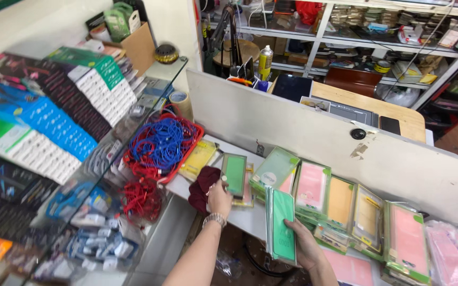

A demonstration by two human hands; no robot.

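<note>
Left hand (pixel 219 198) pinches one green packet (pixel 234 174); right hand (pixel 304 244), at four o'clock, grips a green stack (pixel 282 225) above the table (pixel 242 217).

i have one view only, from the camera on my head. it looks down and forward from close above the near edge of the white desk (pixel 250 214), across to the white partition (pixel 314 132) along its far edge, shelves (pixel 345 37) beyond, glass counter (pixel 149 100) at left.
</note>
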